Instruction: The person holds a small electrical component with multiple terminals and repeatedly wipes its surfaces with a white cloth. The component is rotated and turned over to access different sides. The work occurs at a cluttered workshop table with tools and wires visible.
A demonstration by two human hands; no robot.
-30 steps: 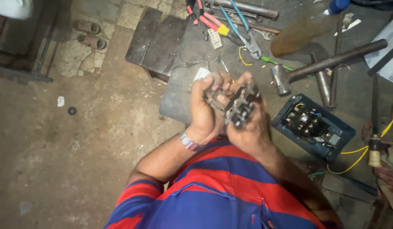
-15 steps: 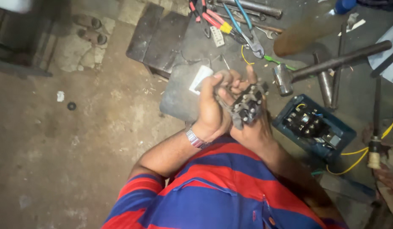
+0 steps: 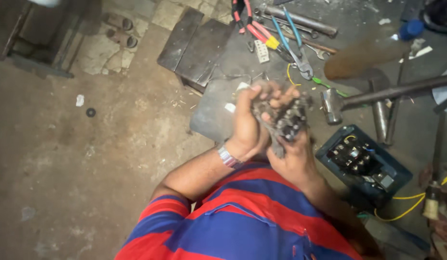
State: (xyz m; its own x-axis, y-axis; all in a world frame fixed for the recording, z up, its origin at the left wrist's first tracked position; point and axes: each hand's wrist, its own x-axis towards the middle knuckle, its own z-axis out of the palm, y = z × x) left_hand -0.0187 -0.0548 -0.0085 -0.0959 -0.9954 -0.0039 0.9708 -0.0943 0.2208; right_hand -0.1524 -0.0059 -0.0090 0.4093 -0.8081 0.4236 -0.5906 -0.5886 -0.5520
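Over a grimy concrete floor (image 3: 64,159), both hands close on a dark electrical block (image 3: 287,120) held chest-high: the right hand (image 3: 293,156) cups it from below, the left hand (image 3: 250,127) wraps its side, fingers curled onto its top. The block seems out of the blue open box (image 3: 360,166) just beside, its parts unmounted; pliers (image 3: 295,45) and a hammer (image 3: 339,103) lie beyond.

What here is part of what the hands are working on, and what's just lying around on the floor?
In hand:
left hand
right hand
dark grey electrical part, held by both

Lying about:
blue open box with switchgear
red-handled pliers
blue-handled pliers
hammer
flat metal plate
yellow wire
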